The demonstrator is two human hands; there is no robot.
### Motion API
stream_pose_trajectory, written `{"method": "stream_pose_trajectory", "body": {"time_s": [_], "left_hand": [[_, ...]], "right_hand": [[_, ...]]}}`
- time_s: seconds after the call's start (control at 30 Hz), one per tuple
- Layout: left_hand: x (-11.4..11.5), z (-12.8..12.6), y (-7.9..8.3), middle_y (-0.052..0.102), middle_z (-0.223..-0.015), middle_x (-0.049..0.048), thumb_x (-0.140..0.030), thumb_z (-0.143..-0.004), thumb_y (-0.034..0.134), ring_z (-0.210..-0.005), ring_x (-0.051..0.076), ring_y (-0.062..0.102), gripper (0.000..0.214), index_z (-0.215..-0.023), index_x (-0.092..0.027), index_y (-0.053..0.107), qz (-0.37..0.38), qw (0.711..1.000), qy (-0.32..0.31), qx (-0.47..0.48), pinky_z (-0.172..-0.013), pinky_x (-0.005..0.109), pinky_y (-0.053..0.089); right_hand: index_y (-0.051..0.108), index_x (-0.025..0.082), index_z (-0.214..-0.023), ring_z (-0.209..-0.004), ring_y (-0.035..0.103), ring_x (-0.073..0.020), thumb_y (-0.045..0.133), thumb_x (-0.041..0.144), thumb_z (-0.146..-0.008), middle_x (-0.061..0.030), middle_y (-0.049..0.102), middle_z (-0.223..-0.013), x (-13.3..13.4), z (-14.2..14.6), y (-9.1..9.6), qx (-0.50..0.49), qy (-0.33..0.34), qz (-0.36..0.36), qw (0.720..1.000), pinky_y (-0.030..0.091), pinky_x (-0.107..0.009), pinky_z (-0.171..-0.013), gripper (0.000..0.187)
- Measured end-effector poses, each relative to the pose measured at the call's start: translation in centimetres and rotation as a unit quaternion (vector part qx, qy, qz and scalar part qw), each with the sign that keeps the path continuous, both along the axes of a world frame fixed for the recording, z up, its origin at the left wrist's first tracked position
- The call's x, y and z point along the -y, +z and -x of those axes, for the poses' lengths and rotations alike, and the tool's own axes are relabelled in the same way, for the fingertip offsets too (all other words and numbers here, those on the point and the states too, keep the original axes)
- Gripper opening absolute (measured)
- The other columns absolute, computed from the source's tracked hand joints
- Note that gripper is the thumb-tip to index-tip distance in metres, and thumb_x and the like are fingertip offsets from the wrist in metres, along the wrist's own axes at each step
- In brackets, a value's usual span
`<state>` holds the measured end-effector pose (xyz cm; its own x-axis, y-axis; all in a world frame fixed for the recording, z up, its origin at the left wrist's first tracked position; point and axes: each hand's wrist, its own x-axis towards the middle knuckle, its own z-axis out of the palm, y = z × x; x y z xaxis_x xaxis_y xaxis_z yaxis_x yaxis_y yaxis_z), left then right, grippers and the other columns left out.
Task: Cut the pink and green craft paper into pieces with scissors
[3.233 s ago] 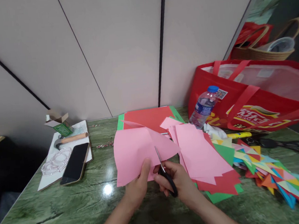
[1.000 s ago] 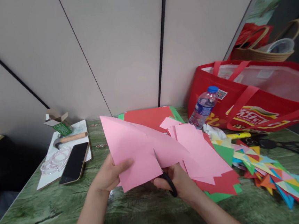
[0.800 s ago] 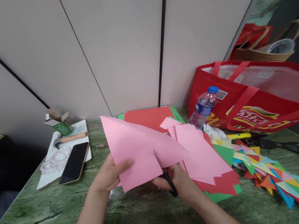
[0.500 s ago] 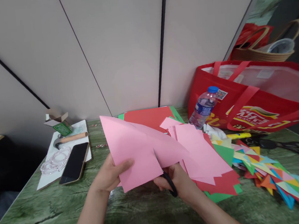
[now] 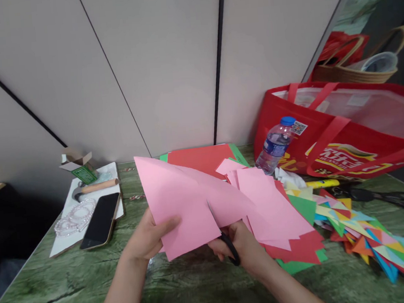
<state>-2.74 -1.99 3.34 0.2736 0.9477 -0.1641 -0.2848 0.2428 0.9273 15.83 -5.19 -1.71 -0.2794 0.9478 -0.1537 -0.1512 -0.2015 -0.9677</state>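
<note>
My left hand (image 5: 155,233) grips a large sheet of pink paper (image 5: 184,195) by its left side, thumb on top and the other fingers hidden behind it. A slit runs up into the sheet from its near edge. At that slit, my right hand (image 5: 236,245) is closed on a pair of scissors (image 5: 231,249) with black handles; the blades are mostly hidden by the paper. The sheet is held up above the table, its right part curving away beyond the cut. Cut pink paper pieces (image 5: 267,207) lie just right of the right hand, on top of red and green paper.
Red paper sheets (image 5: 203,161) lie by the wall. A water bottle (image 5: 275,147) stands before a red bag (image 5: 327,131). Folded colored paper pieces (image 5: 368,236) lie to the right. Leftward are a phone (image 5: 101,221), a hammer (image 5: 97,186), a beaded string (image 5: 75,218) and a small box (image 5: 83,169).
Hardly anything differs: both hands, the scissors and the pink paper stay in nearly the same place.
</note>
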Motion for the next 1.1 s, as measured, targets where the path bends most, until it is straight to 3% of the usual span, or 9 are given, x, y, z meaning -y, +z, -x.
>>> {"method": "stream_pose_trajectory", "body": {"time_s": [0.33,0.8,1.1], "left_hand": [[0.00,-0.12,-0.02,0.070,-0.080,0.0066,-0.013,-0.063,0.073,-0.068,0.019,0.064,0.027,-0.089,-0.016,0.064,-0.004,1.000,0.001,0.004,-0.057,0.025,0.053],[0.02,-0.12,0.02,0.069,-0.080,0.0069,-0.014,-0.060,0.075,-0.068,0.018,0.063,0.030,-0.088,-0.015,0.063,0.006,1.000,0.007,-0.001,-0.057,0.025,0.054],[0.06,-0.10,-0.03,0.070,-0.079,0.0063,-0.012,-0.060,0.074,-0.067,0.018,0.064,0.029,-0.087,-0.015,0.064,0.003,1.000,0.008,0.008,-0.056,0.025,0.054]], "right_hand": [[0.058,0.015,-0.067,-0.033,0.041,-0.0060,0.068,0.031,-0.060,0.0064,0.049,-0.043,-0.06,0.14,-0.76,0.008,-0.001,-0.008,1.000,0.029,-0.019,-0.034,0.020],[0.047,0.018,-0.042,-0.029,0.037,-0.0049,0.066,0.027,-0.055,0.0060,0.046,-0.035,-0.16,0.44,-0.11,0.019,-0.013,0.028,0.999,0.029,-0.018,-0.031,0.025],[0.050,0.017,-0.048,-0.028,0.037,-0.0054,0.069,0.031,-0.056,0.0060,0.046,-0.036,-0.08,0.31,-0.48,0.020,-0.015,0.021,0.999,0.028,-0.019,-0.031,0.025]]}}
